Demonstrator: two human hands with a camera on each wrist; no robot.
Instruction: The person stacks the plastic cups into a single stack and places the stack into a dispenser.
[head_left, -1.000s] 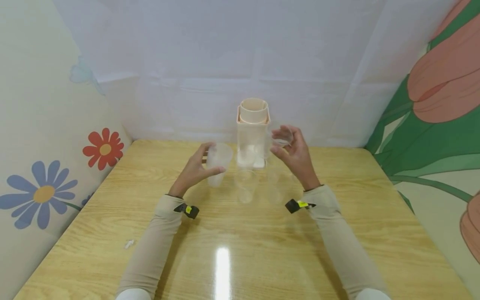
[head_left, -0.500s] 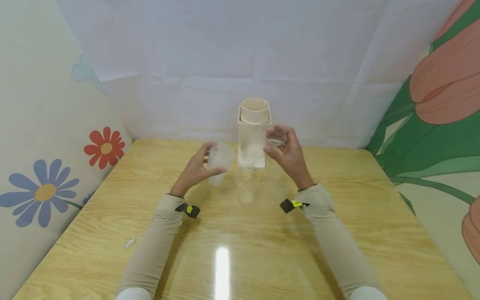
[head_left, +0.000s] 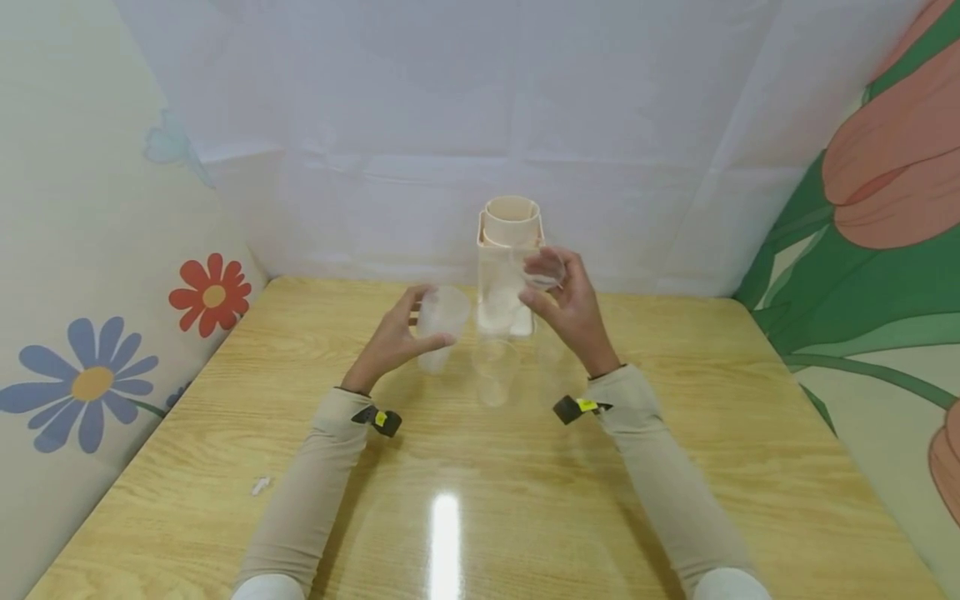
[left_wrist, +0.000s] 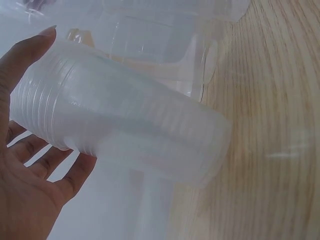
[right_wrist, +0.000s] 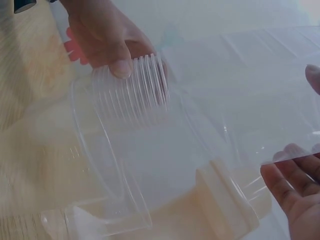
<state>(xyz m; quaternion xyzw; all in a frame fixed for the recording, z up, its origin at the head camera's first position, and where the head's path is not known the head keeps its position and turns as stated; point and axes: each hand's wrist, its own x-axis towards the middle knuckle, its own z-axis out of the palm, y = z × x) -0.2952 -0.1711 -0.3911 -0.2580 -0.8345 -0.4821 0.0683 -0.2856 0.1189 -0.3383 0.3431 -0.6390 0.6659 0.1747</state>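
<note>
A tilted stack of clear, ridged plastic cups (head_left: pixel 444 321) was gripped by the left hand (head_left: pixel 388 342) above the pale wooden table (head_left: pixel 525 500). The right hand (head_left: pixel 576 307), cut off in its own wrist view, held a see-through plastic vessel (head_left: pixel 534 268), its outline hard to make out, partly overlapping a cream, round-topped rectangular holder (head_left: pixel 491 271); a faint, transparent cup (head_left: pixel 493 375) stood before it.

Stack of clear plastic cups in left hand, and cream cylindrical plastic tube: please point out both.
Stack of clear plastic cups (left_wrist: pixel 135 115): left wrist view, middle of sidewall.
Cream cylindrical plastic tube (head_left: pixel 512 235): head view, front outer wall.
</note>
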